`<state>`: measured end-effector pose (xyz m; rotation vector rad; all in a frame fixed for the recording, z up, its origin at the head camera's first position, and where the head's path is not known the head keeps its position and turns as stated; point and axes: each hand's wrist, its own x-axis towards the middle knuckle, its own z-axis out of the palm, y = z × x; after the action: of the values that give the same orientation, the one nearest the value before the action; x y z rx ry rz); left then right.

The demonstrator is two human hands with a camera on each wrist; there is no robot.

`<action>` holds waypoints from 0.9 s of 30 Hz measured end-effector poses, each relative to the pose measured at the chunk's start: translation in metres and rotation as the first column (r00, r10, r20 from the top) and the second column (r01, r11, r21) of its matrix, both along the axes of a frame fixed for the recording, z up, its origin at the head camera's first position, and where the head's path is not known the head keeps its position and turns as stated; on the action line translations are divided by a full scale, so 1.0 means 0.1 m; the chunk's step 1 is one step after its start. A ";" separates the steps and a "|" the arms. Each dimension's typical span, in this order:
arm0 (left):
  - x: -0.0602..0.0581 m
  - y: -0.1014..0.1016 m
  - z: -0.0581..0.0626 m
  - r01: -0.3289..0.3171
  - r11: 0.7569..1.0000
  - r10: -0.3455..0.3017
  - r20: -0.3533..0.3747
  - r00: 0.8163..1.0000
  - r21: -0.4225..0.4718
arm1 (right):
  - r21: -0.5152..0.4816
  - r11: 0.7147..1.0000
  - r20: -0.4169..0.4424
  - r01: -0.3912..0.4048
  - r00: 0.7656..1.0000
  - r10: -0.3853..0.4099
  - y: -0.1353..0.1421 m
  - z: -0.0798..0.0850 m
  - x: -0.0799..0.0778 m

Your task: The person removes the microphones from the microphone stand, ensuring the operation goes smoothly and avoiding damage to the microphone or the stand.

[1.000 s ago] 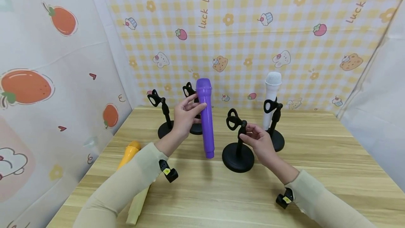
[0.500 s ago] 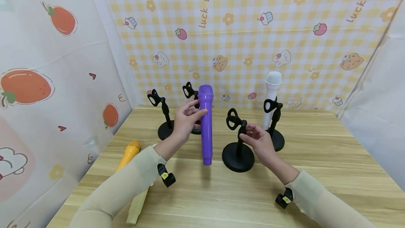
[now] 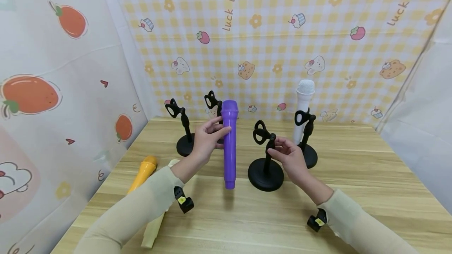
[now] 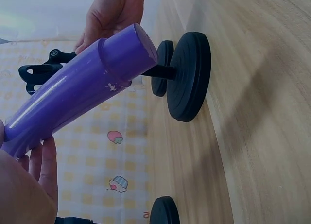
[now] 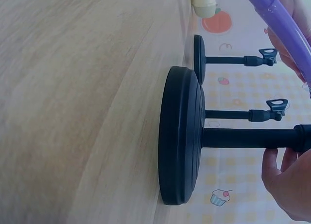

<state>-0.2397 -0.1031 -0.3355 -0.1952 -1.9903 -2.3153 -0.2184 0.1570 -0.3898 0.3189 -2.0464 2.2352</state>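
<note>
A purple microphone (image 3: 230, 148) hangs nearly upright above the table, its head up, gripped below the head by my left hand (image 3: 206, 140). In the left wrist view the lower end of the purple microphone (image 4: 87, 88) points toward the black stand. My right hand (image 3: 290, 158) pinches the stem of a black microphone stand (image 3: 266, 173), just under its clip. That stand's round base rests on the table, and its ring-shaped clip (image 3: 260, 133) holds nothing. In the right wrist view, the thumb and fingers of my right hand (image 5: 291, 185) lie against the stem.
A white microphone (image 3: 304, 93) leans at another black stand (image 3: 310, 156) at the back right. Two more black stands, one at the left (image 3: 185, 144) and one behind my left hand, have bare clips. An orange microphone (image 3: 144, 171) and a pale yellow one (image 3: 154, 228) lie at the left.
My left hand has lowered the purple microphone and brought it nearer to me, and the microphone has straightened from a slight tilt. My right hand has stayed on the stand.
</note>
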 end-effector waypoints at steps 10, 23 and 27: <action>0.08 -0.06 -0.01 -0.006 1.000 0.006 0.040 0.999 -0.019 | 0.014 1.000 0.006 0.025 1.000 -0.025 -0.01 0.01 0.01; 0.19 -0.13 -0.08 -0.046 0.996 0.052 0.093 0.994 -0.071 | 0.043 0.998 0.021 0.047 0.999 -0.048 -0.02 0.02 0.00; 0.22 -0.15 -0.10 -0.059 0.996 0.066 0.102 0.993 -0.071 | 0.051 0.997 0.015 0.066 0.998 -0.067 -0.02 0.02 -0.02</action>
<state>-0.2176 -0.1183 -0.3454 -0.0153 -2.0927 -2.2660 -0.2200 0.1548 -0.3877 0.2326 -2.0919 2.1589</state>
